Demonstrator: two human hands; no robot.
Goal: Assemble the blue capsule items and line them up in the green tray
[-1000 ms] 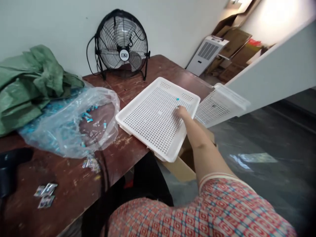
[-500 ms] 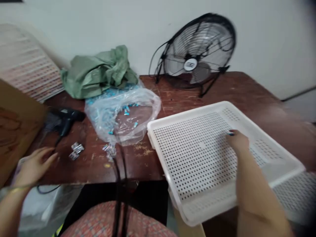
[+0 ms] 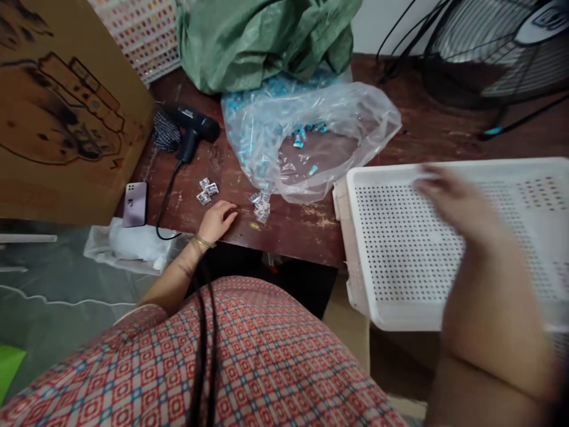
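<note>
My left hand (image 3: 216,222) rests at the table's front edge, fingers loosely apart and holding nothing. Just beyond it lie several small silvery packets (image 3: 207,191), and to its right is another small cluster of packets (image 3: 261,204). My right hand (image 3: 462,204) is smeared by motion over the white perforated tray (image 3: 377,320); its fingertips are pinched together, with something pale and small at them that I cannot make out. A clear plastic bag (image 3: 311,184) lies with its mouth spread, showing small blue-wrapped pieces (image 3: 300,136) inside.
Green sacking (image 3: 262,47) sits behind the bag. A black fan (image 3: 489,59) stands back right. At left are a cardboard box (image 3: 66,130), a black hair-dryer-shaped tool (image 3: 193,130) with its cord, and a phone (image 3: 135,204) at the edge.
The view has swung left and down. My left hand has moved right along the table edge, near the packets. My right hand, earlier low over the tray with a small blue piece, is now nearer its far-left side.
</note>
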